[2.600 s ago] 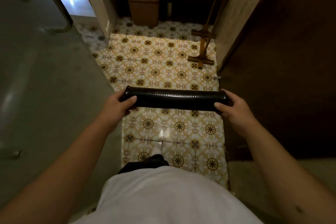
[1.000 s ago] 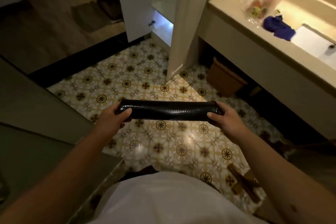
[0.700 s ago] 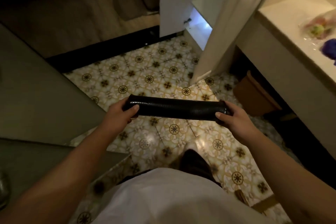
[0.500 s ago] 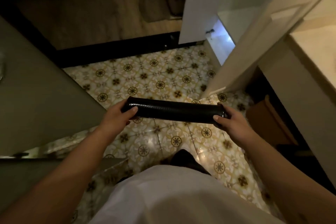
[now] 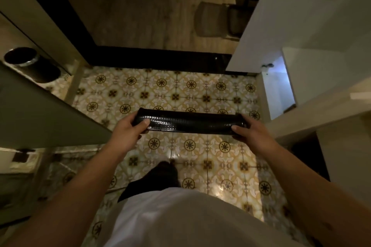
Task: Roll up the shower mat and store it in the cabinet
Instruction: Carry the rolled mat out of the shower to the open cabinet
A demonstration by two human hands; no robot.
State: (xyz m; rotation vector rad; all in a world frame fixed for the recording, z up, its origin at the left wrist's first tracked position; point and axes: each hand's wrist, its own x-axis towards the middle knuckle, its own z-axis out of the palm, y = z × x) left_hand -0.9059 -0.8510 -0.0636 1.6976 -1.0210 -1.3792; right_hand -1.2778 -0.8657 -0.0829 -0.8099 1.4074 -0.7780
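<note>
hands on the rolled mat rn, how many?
2. Left hand grips the left end of the rolled mat; right hand grips its right end. Mat is held level above the tiled floor.

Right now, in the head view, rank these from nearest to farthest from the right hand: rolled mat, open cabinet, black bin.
1. Rolled mat: held in the right hand.
2. Open cabinet: just beyond, on the right.
3. Black bin: far left.

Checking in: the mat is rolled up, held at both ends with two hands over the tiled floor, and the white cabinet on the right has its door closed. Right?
Not quite. The head view shows the cabinet door standing open, with a lit compartment visible behind it. The rest holds: the rolled mat is gripped at its ends by the left hand and right hand above the tiled floor.
</note>
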